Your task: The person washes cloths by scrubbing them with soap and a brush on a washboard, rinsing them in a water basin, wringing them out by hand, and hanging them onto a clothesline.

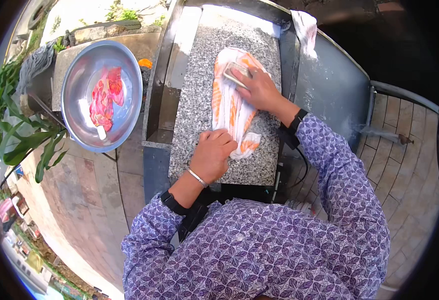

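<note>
A wet white and orange cloth (225, 107) lies stretched lengthwise on a speckled granite slab (192, 110). Near the cloth's upper end, my right hand (261, 90) is closed around a pale block-like object (237, 70), perhaps a brush or a bar of soap, and presses it on the fabric. My left hand (213, 155) has its fingers bent over the lower left edge of the cloth; its fingertips are at the fabric. A loose end of the cloth sticks out to the right of that hand.
A metal basin (74, 112) at the left holds a pink and red cloth (108, 97) and a small white item (101, 132). Another white cloth (305, 30) hangs over the sink's edge at the upper right. Leafy plants (29, 135) stand at the far left.
</note>
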The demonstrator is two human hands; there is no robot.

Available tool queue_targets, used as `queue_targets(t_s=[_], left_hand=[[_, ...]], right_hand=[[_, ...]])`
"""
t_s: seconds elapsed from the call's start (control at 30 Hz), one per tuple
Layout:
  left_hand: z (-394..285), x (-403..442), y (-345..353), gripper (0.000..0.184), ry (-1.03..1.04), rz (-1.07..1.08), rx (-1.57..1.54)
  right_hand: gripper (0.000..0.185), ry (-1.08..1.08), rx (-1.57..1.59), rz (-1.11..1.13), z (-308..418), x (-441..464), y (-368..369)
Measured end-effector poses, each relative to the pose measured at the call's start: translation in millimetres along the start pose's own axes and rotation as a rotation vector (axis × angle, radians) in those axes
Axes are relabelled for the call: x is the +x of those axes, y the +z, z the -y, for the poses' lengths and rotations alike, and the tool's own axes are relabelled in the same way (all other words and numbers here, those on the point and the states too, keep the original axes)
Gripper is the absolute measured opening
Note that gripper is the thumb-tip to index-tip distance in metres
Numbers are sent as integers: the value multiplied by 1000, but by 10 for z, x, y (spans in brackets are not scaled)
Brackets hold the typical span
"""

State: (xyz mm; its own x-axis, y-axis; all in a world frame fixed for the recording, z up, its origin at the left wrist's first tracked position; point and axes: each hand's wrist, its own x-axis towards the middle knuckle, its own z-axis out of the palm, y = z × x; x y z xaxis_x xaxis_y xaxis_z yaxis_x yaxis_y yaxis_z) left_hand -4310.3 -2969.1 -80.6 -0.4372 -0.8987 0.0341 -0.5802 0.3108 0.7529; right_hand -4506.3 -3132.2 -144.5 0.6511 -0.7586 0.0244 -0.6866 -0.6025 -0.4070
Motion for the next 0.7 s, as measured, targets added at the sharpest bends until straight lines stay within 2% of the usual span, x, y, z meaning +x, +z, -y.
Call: queue_targets(t_s=[0.03, 0.1, 0.17, 0.23, 0.3, 0.37, 0.43, 0.5, 0.53, 0.6, 0.7], left_hand=[[-35, -18, 26, 20, -32, -56, -15], [-6, -63, 5, 20, -66, -93, -5], [4, -116, 15, 22, -55, -9, -50], [-9, -170, -16, 22, -85, -42, -67], [-89, -304, 61, 22, -120, -30, -126], [-83, -318, 84, 21, -111, -126, -130], [-56, -304, 67, 22, -79, -119, -172], [-89, -301, 85, 22, -110, -131, -112], [-105, -252, 111, 22, -62, -127, -133], [-84, -301, 98, 22, -88, -142, -91], [-94, -281, 86, 19, -89, -162, -82]], right_hand=[[53, 196, -84, -7, -259, 301, 78], [51, 363, -210, 66, -556, 720, 163], [53, 386, -145, 171, -389, 732, 55], [56, 62, -31, 128, 277, 287, -174], [58, -295, 139, 209, 880, -156, -337], [58, -341, 95, 132, 679, -65, -74], [54, 47, -21, 30, 121, 517, 178], [49, 433, -116, 135, -321, 1031, 224], [50, 459, -291, 92, -501, 1099, 309], [50, 440, 3, 261, -98, 1012, 21], [59, -116, 69, 134, 800, 53, -239]])
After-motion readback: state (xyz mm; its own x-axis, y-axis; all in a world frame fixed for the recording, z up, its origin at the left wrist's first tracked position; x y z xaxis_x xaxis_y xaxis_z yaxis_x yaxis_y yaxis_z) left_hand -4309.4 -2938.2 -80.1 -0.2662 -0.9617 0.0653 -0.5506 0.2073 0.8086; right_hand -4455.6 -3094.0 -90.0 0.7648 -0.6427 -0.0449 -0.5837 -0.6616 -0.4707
